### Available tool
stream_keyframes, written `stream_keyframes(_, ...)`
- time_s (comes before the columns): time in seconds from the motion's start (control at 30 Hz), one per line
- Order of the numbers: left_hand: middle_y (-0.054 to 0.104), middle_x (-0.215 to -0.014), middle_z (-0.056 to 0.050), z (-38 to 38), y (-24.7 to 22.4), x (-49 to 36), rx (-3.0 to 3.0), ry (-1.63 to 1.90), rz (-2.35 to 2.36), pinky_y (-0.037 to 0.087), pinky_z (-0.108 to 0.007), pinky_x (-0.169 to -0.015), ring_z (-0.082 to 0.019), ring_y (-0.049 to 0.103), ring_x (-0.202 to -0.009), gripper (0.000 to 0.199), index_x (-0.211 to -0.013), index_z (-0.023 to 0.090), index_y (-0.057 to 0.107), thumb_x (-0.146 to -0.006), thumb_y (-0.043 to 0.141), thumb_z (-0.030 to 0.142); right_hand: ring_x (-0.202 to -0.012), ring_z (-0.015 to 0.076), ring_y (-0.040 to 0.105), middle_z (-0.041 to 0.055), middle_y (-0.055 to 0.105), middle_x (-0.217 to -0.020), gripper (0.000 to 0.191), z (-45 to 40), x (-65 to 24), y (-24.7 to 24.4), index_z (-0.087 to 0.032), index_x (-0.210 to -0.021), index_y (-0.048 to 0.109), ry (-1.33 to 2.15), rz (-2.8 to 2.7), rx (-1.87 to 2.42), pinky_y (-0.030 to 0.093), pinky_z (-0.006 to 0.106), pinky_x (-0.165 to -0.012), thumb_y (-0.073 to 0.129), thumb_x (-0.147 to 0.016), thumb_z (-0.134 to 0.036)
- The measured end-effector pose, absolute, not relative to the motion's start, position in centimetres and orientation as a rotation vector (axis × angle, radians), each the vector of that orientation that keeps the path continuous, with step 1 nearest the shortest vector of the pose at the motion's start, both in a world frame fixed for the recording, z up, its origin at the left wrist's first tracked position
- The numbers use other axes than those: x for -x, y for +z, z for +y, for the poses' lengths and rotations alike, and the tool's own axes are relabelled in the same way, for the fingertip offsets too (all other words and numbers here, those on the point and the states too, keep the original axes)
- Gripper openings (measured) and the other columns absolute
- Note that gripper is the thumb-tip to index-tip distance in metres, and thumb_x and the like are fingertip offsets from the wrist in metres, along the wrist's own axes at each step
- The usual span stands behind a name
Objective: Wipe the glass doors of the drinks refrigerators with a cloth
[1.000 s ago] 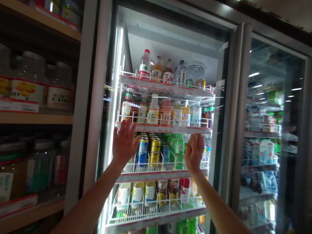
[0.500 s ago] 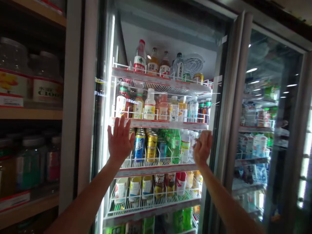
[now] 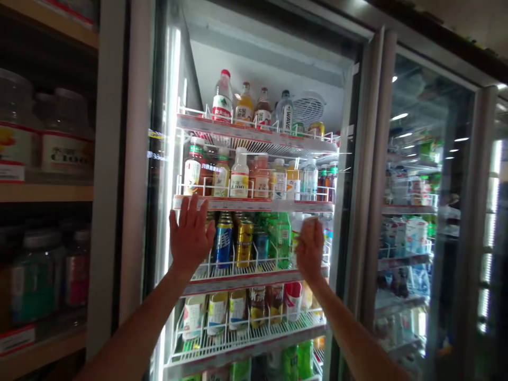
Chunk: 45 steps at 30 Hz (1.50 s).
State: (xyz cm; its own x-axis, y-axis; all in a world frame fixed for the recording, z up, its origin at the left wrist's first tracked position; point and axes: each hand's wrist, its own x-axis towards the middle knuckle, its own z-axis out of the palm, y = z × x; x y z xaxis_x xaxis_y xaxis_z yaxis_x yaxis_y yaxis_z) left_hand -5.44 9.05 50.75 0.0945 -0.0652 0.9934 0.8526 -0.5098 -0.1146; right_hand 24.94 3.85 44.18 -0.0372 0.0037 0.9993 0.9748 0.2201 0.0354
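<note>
My left hand (image 3: 189, 233) is raised with its palm forward and fingers stretched out, at the glass door (image 3: 257, 32) of a lit drinks fridge. It holds nothing. Behind it, a blue can (image 3: 224, 241) and a gold can (image 3: 243, 243) stand on a wire shelf. My right hand (image 3: 310, 248) is curled closed in front of the same glass and smeared by motion. What it holds, if anything, cannot be made out. Near it, behind the glass, is a green bottle (image 3: 282, 238). Whether either palm touches the glass is hard to tell.
Several bottles fill the fridge shelves, among them a red-capped bottle (image 3: 223, 98) on top. To the left, a wooden shelf (image 3: 47, 192) bears large bottles (image 3: 65, 143). A metal door frame (image 3: 367, 174) separates a second glass-doored fridge (image 3: 413, 211) on the right.
My right hand has moved left across the glass, from the fridge's right edge to beside the green bottle. My left hand stays nearly in place. The view has shifted slightly.
</note>
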Motion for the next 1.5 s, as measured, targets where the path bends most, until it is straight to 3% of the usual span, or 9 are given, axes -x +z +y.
stream_keyframes(0.2,0.027,-0.148,-0.009,9.2,50.6,5.6,1.595,-1.519,-0.765,0.012,-0.047,-0.113,-0.024,0.019,-0.139,0.061,-0.143,0.022,0.024,-0.087,0.046,0.03,-0.138,0.0273,0.026,0.0056,0.019,-0.153,0.052,3.9,-23.1,42.0,-0.028,-0.134,0.041,-1.157,-1.404,1.006,0.032,0.052,-0.106,0.042,-0.085,-0.014)
stream_keyframes(0.37,0.029,-0.147,-0.011,9.2,50.6,5.4,1.573,-1.516,-0.772,0.011,-0.046,-0.114,-0.023,0.019,-0.139,0.06,-0.142,0.019,0.027,-0.087,0.047,0.03,-0.137,0.0275,0.026,0.0093,0.021,-0.152,0.053,4.6,-23.8,44.2,-0.024,-0.136,0.039,-1.058,-1.028,1.019,0.035,0.054,-0.103,0.036,-0.085,-0.012)
stream_keyframes(0.6,0.03,-0.147,-0.012,8.8,49.7,6.2,1.615,-1.473,-0.762,0.012,-0.045,-0.114,-0.023,0.018,-0.139,0.057,-0.141,0.019,0.03,-0.087,0.047,0.029,-0.139,0.0262,0.023,0.0028,0.018,-0.154,0.051,4.4,-15.9,43.5,-0.028,-0.133,0.043,-1.159,-1.608,0.943,0.028,0.05,-0.108,0.043,-0.084,-0.015)
stream_keyframes(0.8,0.033,-0.146,-0.01,8.2,46.2,8.1,1.682,-1.342,-0.809,0.015,-0.042,-0.114,-0.021,0.019,-0.139,0.054,-0.14,0.022,0.03,-0.089,0.045,0.027,-0.139,0.0269,0.023,0.0073,0.021,-0.153,0.052,5.0,-17.3,44.5,-0.025,-0.135,0.041,-1.098,-1.19,1.021,0.027,0.053,-0.107,0.04,-0.085,-0.013)
stream_keyframes(0.9,0.034,-0.145,-0.01,8.0,45.7,8.6,1.686,-1.295,-0.828,0.016,-0.042,-0.113,-0.021,0.019,-0.139,0.053,-0.14,0.021,0.031,-0.089,0.044,0.028,-0.14,0.0275,0.019,0.0062,0.02,-0.153,0.053,4.8,-14.1,42.6,-0.025,-0.136,0.041,-1.114,-1.514,0.948,0.026,0.051,-0.108,0.043,-0.083,-0.014)
stream_keyframes(1.0,0.035,-0.145,-0.01,7.7,45.7,9.2,1.723,-1.251,-0.835,0.017,-0.041,-0.113,-0.021,0.019,-0.139,0.051,-0.139,0.02,0.033,-0.089,0.043,0.026,-0.141,0.0238,0.018,0.0041,0.031,-0.149,0.053,4.4,-11.7,41.9,-0.026,-0.134,0.044,-1.189,-1.884,0.802,0.021,0.046,-0.112,0.048,-0.082,-0.017)
stream_keyframes(1.2,0.034,-0.146,-0.009,6.6,43.6,12.3,1.772,-1.214,-0.928,0.014,-0.043,-0.114,-0.02,0.021,-0.138,0.05,-0.138,0.022,0.033,-0.088,0.04,0.018,-0.14,0.0283,0.019,0.006,0.024,-0.152,0.055,5.3,-11.0,45.9,-0.026,-0.136,0.04,-1.069,-1.562,0.922,0.021,0.055,-0.109,0.047,-0.082,-0.016)
stream_keyframes(1.4,0.037,-0.144,-0.013,5.5,41.0,16.1,1.705,-1.214,-1.031,0.016,-0.044,-0.113,-0.021,0.024,-0.138,0.048,-0.134,0.017,0.038,-0.087,0.04,0.014,-0.141,0.02,0.018,0.0019,0.041,-0.144,0.045,5.7,-5.7,42.9,-0.025,-0.127,0.05,-1.244,-2.081,0.55,0.009,0.044,-0.116,0.05,-0.083,-0.019)
stream_keyframes(1.5,0.039,-0.143,-0.012,5.1,40.8,17.1,1.685,-1.228,-1.06,0.017,-0.043,-0.113,-0.021,0.026,-0.137,0.049,-0.136,0.018,0.036,-0.087,0.039,0.015,-0.14,0.021,0.019,0.0046,0.043,-0.143,0.043,6.4,-3.3,45.0,-0.023,-0.126,0.051,-1.197,-2.022,0.627,0.004,0.046,-0.116,0.051,-0.082,-0.02)
